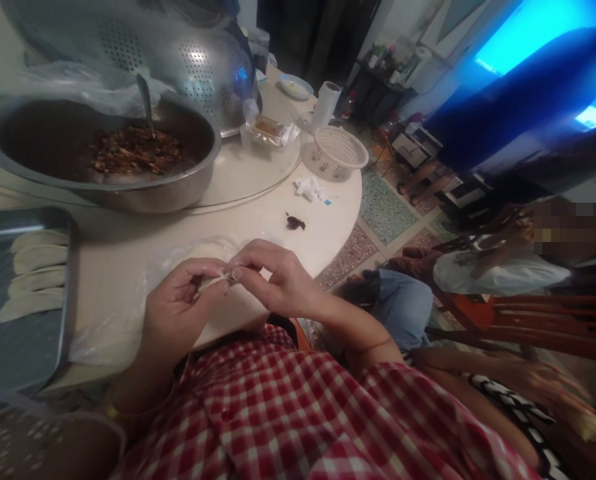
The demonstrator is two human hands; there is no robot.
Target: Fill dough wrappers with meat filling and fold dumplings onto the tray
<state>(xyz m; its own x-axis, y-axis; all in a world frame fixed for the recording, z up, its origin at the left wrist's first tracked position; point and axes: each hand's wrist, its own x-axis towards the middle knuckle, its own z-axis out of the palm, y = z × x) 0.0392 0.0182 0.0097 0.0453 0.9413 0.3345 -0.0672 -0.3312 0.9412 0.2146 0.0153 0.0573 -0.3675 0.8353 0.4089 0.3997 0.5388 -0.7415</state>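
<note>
My left hand (175, 310) and my right hand (278, 280) meet just above the near edge of the round table (308, 227). Together they pinch a small pale dumpling (217, 280) between fingertips; both hands are closed on it. A stack of dough wrappers in clear plastic (203, 257) lies right behind the hands. To the left, a metal tray (65, 287) holds several folded dumplings (38, 273) in a column. A wide steel basin (178, 190) of dark minced filling (135, 150) with a spoon (145, 100) stands further back.
A perforated steel colander (198, 60) sits behind the basin. A white plastic basket (338, 153), a paper roll (325, 103), a small plate (297, 85) and crumpled tissue (309, 188) lie on the far right of the table. Another person sits at right beside wooden chairs (528, 327).
</note>
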